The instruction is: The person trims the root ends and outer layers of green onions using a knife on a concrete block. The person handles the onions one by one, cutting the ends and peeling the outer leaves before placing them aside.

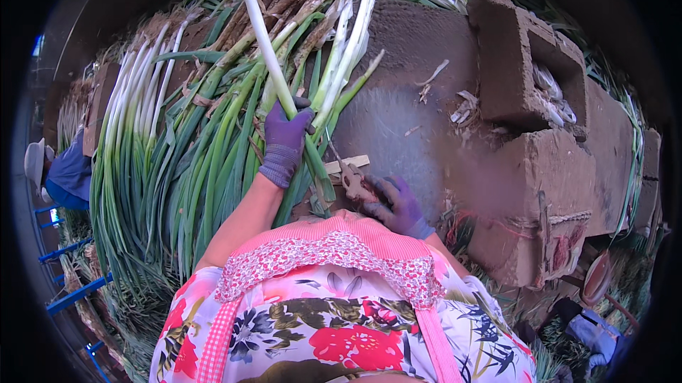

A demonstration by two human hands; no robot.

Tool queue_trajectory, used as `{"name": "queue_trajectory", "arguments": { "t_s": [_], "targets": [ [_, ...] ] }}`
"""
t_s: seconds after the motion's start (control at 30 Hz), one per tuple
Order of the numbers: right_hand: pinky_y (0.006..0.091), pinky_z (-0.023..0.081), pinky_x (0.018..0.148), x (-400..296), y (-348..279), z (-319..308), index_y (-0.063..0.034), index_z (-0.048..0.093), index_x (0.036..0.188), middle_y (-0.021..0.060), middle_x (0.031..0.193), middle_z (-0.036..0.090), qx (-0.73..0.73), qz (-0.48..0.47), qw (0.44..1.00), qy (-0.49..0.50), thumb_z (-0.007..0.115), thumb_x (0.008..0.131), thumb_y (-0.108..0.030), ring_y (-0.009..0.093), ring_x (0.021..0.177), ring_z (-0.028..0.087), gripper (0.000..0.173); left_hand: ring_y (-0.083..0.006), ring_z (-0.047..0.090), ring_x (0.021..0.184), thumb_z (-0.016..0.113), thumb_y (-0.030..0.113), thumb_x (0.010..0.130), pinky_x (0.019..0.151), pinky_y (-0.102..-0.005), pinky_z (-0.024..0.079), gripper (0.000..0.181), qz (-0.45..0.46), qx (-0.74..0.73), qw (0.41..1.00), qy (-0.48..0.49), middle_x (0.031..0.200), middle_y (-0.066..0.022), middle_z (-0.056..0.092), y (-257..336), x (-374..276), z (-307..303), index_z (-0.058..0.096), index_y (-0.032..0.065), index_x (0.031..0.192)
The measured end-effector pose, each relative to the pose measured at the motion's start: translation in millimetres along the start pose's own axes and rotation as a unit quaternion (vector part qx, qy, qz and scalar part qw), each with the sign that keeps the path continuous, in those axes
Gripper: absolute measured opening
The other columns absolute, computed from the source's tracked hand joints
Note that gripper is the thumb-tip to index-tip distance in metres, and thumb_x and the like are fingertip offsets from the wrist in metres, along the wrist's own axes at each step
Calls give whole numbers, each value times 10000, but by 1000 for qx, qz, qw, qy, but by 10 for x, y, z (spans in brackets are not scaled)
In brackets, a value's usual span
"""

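In a purple glove, my left hand grips a long green onion with a peeled white stalk that points up and away from me. My right hand, gloved too, holds a knife by its wrapped, dirty handle; its thin blade points up toward the leaves. Under and left of my left hand lies a pile of green onions, several with soil-brown stalks and roots. Peeled white stalks lie just beyond that hand. A neater row of cleaned green onions is farther left.
Concrete blocks stand on the right, with peeled skins on the work surface beside them. A wood strip lies near the knife. A person in a hat is at far left, another person at lower right.
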State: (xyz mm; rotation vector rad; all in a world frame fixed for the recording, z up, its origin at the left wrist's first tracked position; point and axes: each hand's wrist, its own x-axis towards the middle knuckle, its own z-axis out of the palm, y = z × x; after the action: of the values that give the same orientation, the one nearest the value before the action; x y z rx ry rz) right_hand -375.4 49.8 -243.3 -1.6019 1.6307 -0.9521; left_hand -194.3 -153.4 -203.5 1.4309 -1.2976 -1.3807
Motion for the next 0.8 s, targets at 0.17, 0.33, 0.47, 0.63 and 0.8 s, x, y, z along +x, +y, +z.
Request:
{"name": "queue_trajectory", "arguments": {
  "t_s": [0.17, 0.33, 0.47, 0.63, 0.8],
  "targets": [
    [459, 462, 931, 606, 259, 109, -70, 594, 1272, 202, 1167, 584, -30, 14, 995, 94, 722, 825, -317, 389, 1067, 565, 527, -290, 658, 749, 720, 129, 765, 731, -374, 548, 379, 29, 140, 988, -51, 863, -146, 645, -136, 139, 79, 590, -33, 1082],
    [432, 459, 902, 1603, 593, 109, -61, 618, 1252, 169, 1076, 646, -105, 12, 975, 194, 698, 835, -288, 368, 1013, 582, 481, -440, 624, 989, 730, 224, 733, 894, -489, 492, 524, 172, 389, 905, 18, 1060, -266, 646, -186, 278, 298, 575, -25, 1168],
    [459, 463, 903, 2351, 700, -96, -124, 615, 1248, 155, 1058, 605, -128, -26, 962, 238, 705, 821, -350, 373, 1027, 560, 492, -442, 634, 968, 750, 252, 718, 874, -480, 500, 512, 104, 416, 903, -8, 1021, -268, 658, -34, 314, 299, 586, -19, 1120],
    [449, 475, 845, 2859, 784, -223, -140, 628, 1213, 145, 995, 591, -250, -7, 936, 249, 722, 801, -332, 342, 975, 564, 465, -281, 665, 728, 764, 201, 736, 701, -383, 529, 353, 138, 356, 917, -112, 856, -172, 686, -28, 276, 122, 636, -17, 984],
    [456, 491, 833, 2560, 707, -261, -142, 638, 1195, 136, 1011, 592, -204, -5, 946, 254, 716, 807, -325, 343, 985, 577, 436, -121, 550, 595, 716, 110, 764, 564, -264, 450, 262, -133, 43, 970, -201, 749, -46, 622, -122, 150, -174, 656, -31, 976]
  ]
}}
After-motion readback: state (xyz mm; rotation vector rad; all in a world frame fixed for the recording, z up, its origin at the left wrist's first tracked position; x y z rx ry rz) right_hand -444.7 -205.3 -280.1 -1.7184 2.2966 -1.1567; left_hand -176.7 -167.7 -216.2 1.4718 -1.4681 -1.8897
